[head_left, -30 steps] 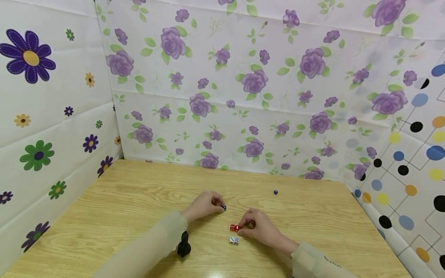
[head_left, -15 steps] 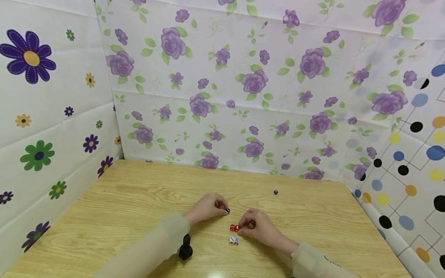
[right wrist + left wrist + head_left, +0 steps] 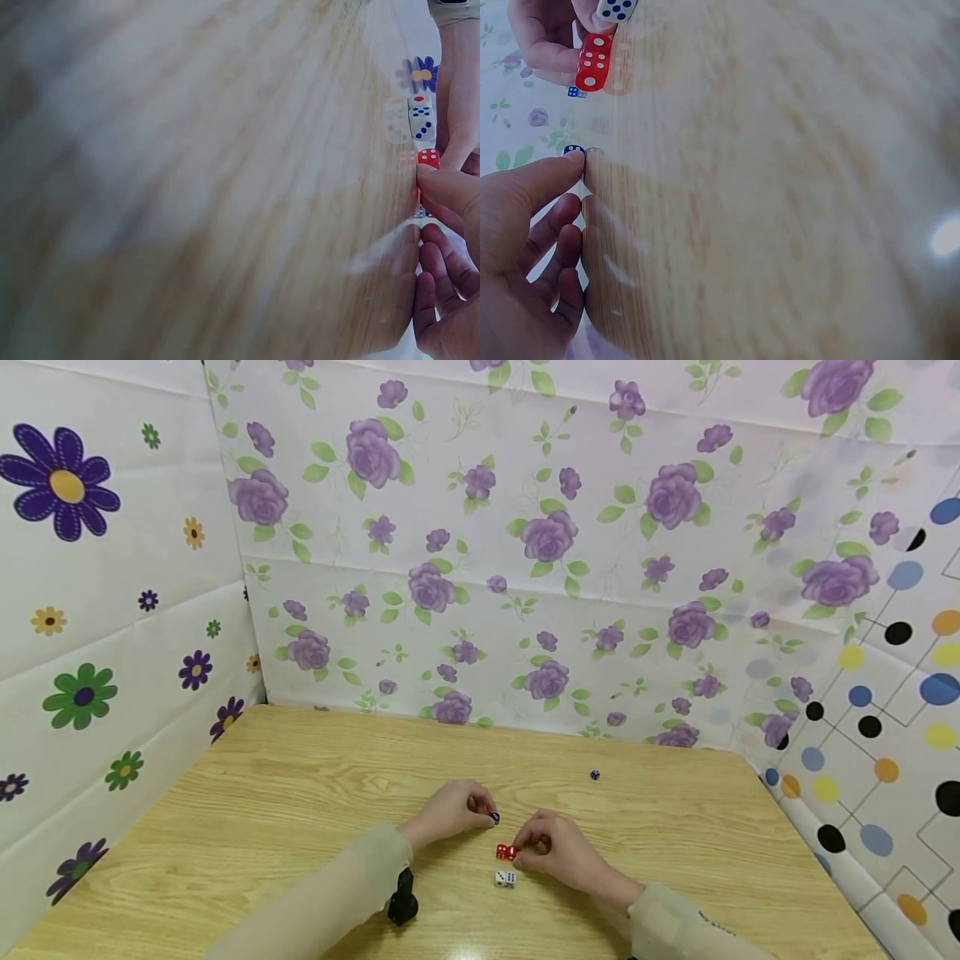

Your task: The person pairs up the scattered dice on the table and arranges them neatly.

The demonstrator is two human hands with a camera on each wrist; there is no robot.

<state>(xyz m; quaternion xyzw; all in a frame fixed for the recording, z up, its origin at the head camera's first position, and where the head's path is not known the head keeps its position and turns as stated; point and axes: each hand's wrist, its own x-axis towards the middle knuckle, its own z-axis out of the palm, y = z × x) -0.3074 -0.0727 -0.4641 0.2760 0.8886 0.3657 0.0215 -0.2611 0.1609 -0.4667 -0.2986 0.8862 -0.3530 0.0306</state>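
In the head view my left hand (image 3: pixel 453 810) pinches a dark blue die (image 3: pixel 495 818) at the tabletop. The left wrist view shows that same blue die (image 3: pixel 573 150) partly covered by the thumb. Just to the right, my right hand (image 3: pixel 562 852) holds the right one of two red dice (image 3: pixel 502 852) between thumb and fingers. These red dice lie side by side, touching. Two white dice (image 3: pixel 505 879) with dark pips sit next to each other, nearer to me than the red pair. In the right wrist view the thumb hides part of the red dice (image 3: pixel 428 157).
A second blue die (image 3: pixel 595 775) lies alone toward the back right of the wooden table (image 3: pixel 337 760). Flowered cloth (image 3: pixel 495 610) hangs behind the table, with patterned cloth on both sides. A black device (image 3: pixel 402 902) is at the left wrist.
My left hand has moved right and slightly toward me with the blue die, coming closer to the red dice. The right hand and the other dice have stayed in place.
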